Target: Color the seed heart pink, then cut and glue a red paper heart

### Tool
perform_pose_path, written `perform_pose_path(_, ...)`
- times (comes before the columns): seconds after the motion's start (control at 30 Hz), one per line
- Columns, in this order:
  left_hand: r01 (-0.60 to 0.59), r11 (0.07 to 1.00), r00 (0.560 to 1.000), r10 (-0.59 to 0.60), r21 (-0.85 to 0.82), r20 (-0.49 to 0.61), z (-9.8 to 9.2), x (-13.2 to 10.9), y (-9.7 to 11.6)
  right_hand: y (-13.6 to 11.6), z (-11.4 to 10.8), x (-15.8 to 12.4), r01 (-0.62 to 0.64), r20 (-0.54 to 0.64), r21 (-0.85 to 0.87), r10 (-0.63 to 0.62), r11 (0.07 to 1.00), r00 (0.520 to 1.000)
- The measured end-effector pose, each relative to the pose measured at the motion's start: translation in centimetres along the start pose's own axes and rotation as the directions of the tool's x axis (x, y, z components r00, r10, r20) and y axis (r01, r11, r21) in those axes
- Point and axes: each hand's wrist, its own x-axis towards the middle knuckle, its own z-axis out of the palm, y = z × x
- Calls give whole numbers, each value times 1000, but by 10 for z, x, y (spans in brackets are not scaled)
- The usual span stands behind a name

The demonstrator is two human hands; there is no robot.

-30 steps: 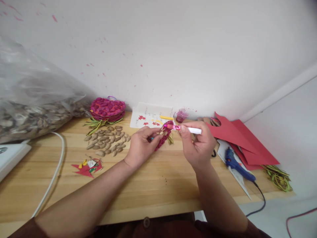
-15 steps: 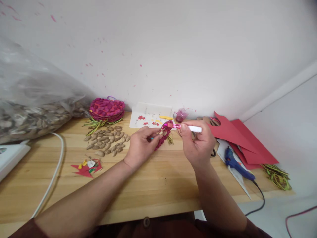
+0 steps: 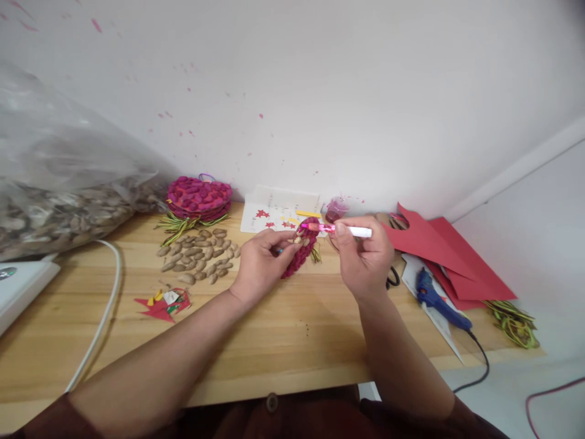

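Note:
My left hand (image 3: pixel 262 259) is closed on the near left edge of a magenta peanut-shell craft piece (image 3: pixel 297 261) with green and yellow strands. A few pale, uncoloured peanuts show on it near my fingertips. Between the thumb and fingers of my right hand (image 3: pixel 365 256) is a white marker (image 3: pixel 359 231) whose front half is stained pink. Its tip points left and meets the upper part of the craft piece, as far as I can see. Left of my hands lie loose peanuts (image 3: pixel 201 253) on the wooden table (image 3: pixel 274 347).
Stacked magenta craft pieces (image 3: pixel 198 196) and a large clear bag of peanuts (image 3: pixel 68 207) stand at the back left. Behind my hands are a printed sheet (image 3: pixel 256 210) and a cup of pink liquid (image 3: pixel 337 210). Red card (image 3: pixel 457 262) and a blue glue gun (image 3: pixel 441 305) lie right.
My right hand has shifted slightly left, bringing the marker's tip further over the craft piece. My left hand keeps its hold.

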Motion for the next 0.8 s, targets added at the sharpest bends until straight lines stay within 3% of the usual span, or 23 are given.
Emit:
perform_pose_path(0.43,94,993,996,-93,-77,15,0,3,-3,-3,-5,-4,180,166,-100,-162,978,973)
perform_pose_path(0.8,115,986,993,-114,-117,16,1,4,-7,-7,-3,1,286,216,-117,-257,951,942)
